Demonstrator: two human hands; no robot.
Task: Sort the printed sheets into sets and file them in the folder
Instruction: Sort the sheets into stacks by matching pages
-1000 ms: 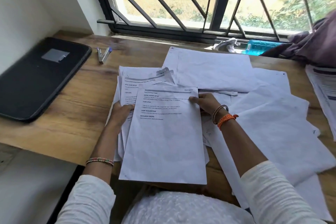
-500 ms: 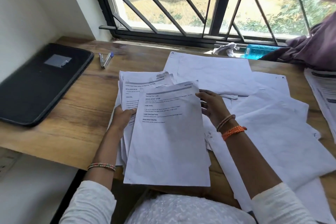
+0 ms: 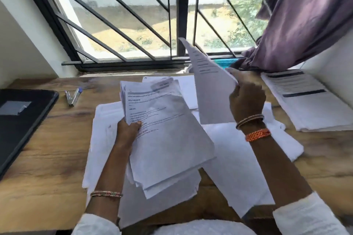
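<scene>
Between right-hand fingers (image 3: pixel 234 82): one sheet (image 3: pixel 210 89) lifted off the stack (image 3: pixel 168 131).
Sheet had lain on top a second before; now peeled away, so sorting went on. Right hand (image 3: pixel 247 101) pinched it upright; left hand (image 3: pixel 128 129) gripped the stack, thumb on top, above the desk (image 3: pixel 47 158). Folder (image 3: pixel 21 120) well left, unused.

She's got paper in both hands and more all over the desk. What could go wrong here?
The stack in her left hand is fanned out unevenly, so sheets might slip from it. The single sheet raised in her right hand could end up on the wrong set, since several loose sheets overlap on the desk.
</scene>
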